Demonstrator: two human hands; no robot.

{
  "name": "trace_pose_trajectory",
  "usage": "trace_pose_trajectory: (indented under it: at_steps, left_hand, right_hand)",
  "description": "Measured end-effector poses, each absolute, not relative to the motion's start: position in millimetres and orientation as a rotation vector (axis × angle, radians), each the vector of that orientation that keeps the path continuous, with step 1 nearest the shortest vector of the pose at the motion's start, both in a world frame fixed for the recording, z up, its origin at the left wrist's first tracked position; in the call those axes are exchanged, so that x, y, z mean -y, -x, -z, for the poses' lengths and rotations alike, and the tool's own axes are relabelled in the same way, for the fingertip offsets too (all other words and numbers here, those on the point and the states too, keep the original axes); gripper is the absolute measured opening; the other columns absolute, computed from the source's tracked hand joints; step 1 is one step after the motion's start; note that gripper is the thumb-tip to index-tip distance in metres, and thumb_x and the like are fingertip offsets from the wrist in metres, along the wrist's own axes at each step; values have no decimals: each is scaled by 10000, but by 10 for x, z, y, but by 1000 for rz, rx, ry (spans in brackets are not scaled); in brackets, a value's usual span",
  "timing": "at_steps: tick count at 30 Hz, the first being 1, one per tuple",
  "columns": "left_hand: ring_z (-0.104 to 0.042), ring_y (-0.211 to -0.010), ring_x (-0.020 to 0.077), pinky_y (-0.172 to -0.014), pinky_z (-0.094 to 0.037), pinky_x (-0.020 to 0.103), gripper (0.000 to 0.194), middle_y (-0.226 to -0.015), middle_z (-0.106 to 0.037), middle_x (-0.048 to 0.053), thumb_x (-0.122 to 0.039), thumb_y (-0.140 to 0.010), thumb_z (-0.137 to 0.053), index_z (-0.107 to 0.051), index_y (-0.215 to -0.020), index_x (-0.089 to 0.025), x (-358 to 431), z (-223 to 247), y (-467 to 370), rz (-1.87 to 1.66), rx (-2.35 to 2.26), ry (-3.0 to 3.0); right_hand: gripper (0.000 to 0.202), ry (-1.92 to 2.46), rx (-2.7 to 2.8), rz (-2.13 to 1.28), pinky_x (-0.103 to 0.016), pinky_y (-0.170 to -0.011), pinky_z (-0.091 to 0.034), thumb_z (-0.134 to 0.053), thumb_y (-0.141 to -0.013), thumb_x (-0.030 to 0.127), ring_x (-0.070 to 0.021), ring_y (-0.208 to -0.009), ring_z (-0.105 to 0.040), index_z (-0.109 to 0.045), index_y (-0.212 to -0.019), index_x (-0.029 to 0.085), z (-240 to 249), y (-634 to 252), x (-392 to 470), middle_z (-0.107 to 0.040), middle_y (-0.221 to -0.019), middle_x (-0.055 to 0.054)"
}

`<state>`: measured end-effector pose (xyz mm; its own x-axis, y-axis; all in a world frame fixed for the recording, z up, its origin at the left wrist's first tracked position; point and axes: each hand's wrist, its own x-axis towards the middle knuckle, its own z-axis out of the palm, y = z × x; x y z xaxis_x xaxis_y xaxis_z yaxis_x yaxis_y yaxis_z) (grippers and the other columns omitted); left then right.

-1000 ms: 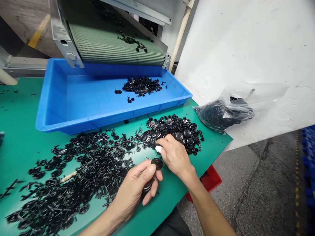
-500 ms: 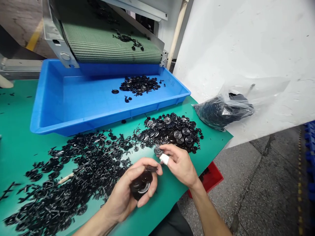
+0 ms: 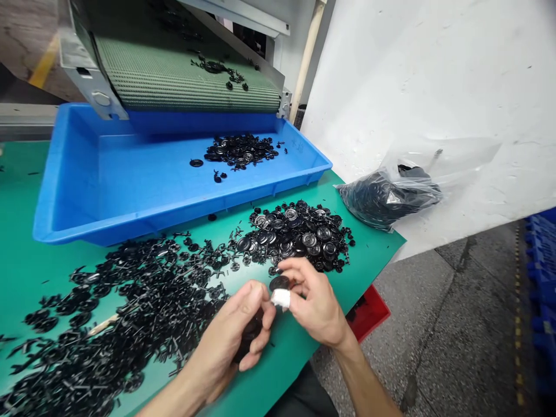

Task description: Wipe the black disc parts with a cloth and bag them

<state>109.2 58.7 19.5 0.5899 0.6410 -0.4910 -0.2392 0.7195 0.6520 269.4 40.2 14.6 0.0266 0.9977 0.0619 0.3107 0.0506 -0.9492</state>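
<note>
Pinching black disc (image 3: 279, 283) in right hand (image 3: 319, 310), already off pile of dark parts (image 3: 306, 237), just beside left hand (image 3: 234, 324). Clasping dark pieces (image 3: 248, 337) inside left hand, curled narrow; cannot tell how many.

Left hand (image 3: 243, 324) curled, right hand (image 3: 315, 301) pinching just beside; wrists apart.

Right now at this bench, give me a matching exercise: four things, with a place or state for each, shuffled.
Column 1
1. blue tray
2. plastic bag
3. red bin
4. right hand

Column 2
A. lower than the green tabletop
B. white wrap on one digit
C. under the end of the green belt
D. beside the white panel

Pairs: 1-C, 2-D, 3-A, 4-B
</note>
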Motion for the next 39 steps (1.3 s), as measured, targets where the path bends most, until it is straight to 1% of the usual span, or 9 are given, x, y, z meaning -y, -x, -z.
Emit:
trace_pose_trajectory:
  at_steps: [3, 7, 11, 19, 21, 24, 27, 34, 39]
  left_hand:
    - [-334, -388, 42, -315, -240, 130, 419, -588, -492, -49, -578, -824, -603, -505, -701, -189, -560, -162, -1105, -510, -809, -705]
    - [-318, -356, 68, -339, -247, 172, 474, -452, -424, -59, -621, -869, -482, -513, -669, -192, -538, -108, -1091, -464, -833, -907]
    - [-333, -353, 77, -374, -254, 190, 468, -438, -408, -63, -603, -879, -478, -524, -657, -193, -502, -146, -1095, -465, -906, -1043]
    - [-311, -346, 77, -386, -258, 193, 443, -415, -397, -73, -595, -867, -506, -509, -661, -203, -478, -235, -1146, -494, -1020, -1030]
    - [-323, -350, 71, -398, -268, 192, 441, -419, -412, -67, -573, -878, -505, -532, -660, -191, -494, -228, -1141, -503, -988, -1012]
    - [-321, -349, 56, -395, -259, 191, 425, -474, -478, -49, -532, -887, -516, -562, -662, -174, -521, -225, -1122, -546, -935, -930]
    - [-326, -340, 39, -372, -244, 187, 376, -610, -595, -19, -507, -869, -558, -556, -689, -176, -549, -231, -1097, -578, -895, -841]
    - [-341, -339, 22, -354, -225, 174, 392, -668, -612, -14, -527, -849, -580, -559, -697, -165, -609, -196, -1081, -538, -820, -792]
    - [-341, -344, 24, -388, -257, 192, 389, -660, -637, 7, -496, -881, -553, -580, -698, -154, -589, -184, -1113, -563, -861, -845]
  right_hand:
    - [270, 1369, 1770, -829, -235, -744, -506, -504, -849, 68, -129, -780, -615, -671, -996, 221, -259, -2705, -327, -661, -855, -1]
    - [435, 1392, 1891, -772, -238, -751, -513, -466, -854, 64, -140, -798, -631, -590, -1237, 229, -307, -2766, -266, -690, -932, -15]
    - [361, 1326, 1881, -855, -241, -793, -510, -466, -855, 61, -139, -858, -661, -663, -1117, 212, -287, -2828, -293, -718, -989, -19]
    - [247, 1396, 1690, -999, -185, -605, -478, -445, -879, 88, -99, -589, -619, -666, -882, 197, -187, -2707, -422, -649, -600, 51]
    - [285, 1442, 1744, -868, -200, -626, -482, -422, -854, 67, -110, -641, -624, -659, -945, 197, -220, -2765, -440, -662, -681, 36]
    - [368, 1643, 1725, -391, -260, -720, -487, -374, -850, 54, -163, -825, -628, -643, -1073, 169, -281, -2952, -515, -666, -932, -51]
    - [336, 1933, 1610, -62, -293, -704, -468, -401, -871, 96, -197, -836, -599, -648, -1089, 161, -289, -3140, -662, -614, -1005, -89]
    - [211, 1878, 1601, -72, -258, -640, -400, -455, -855, 112, -142, -704, -541, -646, -859, 203, -223, -3129, -811, -592, -906, -26]
    - [216, 1825, 1617, -102, -273, -662, -408, -431, -850, 77, -162, -736, -567, -608, -919, 179, -243, -3012, -630, -614, -853, -28]
